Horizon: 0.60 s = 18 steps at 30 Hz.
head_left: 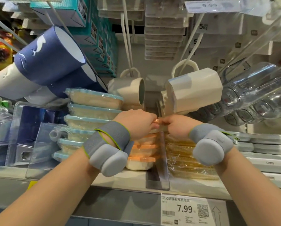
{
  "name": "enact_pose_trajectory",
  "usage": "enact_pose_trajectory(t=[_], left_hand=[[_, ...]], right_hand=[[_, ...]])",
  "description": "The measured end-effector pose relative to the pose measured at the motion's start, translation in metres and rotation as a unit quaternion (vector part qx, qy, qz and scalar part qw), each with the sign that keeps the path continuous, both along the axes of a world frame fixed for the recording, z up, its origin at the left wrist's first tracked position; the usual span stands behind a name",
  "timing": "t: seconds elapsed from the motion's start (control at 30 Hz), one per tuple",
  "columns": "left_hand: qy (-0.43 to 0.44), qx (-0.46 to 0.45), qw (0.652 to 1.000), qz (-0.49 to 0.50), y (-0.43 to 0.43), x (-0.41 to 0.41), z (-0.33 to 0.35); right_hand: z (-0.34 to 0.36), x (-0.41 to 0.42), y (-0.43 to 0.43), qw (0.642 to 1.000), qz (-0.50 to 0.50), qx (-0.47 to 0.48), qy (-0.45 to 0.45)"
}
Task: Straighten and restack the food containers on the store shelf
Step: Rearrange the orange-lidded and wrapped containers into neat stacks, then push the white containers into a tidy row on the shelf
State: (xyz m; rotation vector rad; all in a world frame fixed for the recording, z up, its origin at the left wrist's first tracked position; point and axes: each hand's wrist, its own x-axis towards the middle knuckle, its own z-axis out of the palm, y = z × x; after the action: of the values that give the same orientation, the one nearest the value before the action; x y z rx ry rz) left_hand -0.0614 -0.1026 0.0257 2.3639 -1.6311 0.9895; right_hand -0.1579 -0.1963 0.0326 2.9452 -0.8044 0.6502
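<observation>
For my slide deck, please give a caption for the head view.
Both hands, left hand and right hand, grip the top orange-lidded container of a shelf stack.

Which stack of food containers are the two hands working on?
The orange-lidded stack in the middle. Both the left hand and right hand grip its top container; the blue-lidded stack and yellow stack stand untouched beside it.

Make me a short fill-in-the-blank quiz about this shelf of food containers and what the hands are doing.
1. Both hands, left hand and right hand, hold a container with an ____ lid.
2. The stack left of the hands has ____ lids.
3. The price tag reads ____.
4. Cream mugs hang ____ the hands.

Answers: orange; blue; 7.99; above
</observation>
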Motion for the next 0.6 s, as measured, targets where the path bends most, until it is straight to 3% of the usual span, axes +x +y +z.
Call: enact_pose_trajectory(t=[0.3, 0.47, 0.6], left_hand=[[0.034, 0.040, 0.998, 0.032, 0.000, 0.003, 0.000], [-0.042, -0.102, 0.992, -0.061, 0.036, -0.040, 0.008], [-0.062, -0.110, 0.982, -0.140, 0.050, -0.101, 0.006]], right_hand=[[-0.003, 0.001, -0.002, 1.000, 0.014, 0.017, -0.015], [-0.006, -0.025, -0.015, 0.999, 0.017, 0.020, -0.033], [-0.006, -0.056, -0.037, 0.999, -0.018, 0.012, -0.045]])
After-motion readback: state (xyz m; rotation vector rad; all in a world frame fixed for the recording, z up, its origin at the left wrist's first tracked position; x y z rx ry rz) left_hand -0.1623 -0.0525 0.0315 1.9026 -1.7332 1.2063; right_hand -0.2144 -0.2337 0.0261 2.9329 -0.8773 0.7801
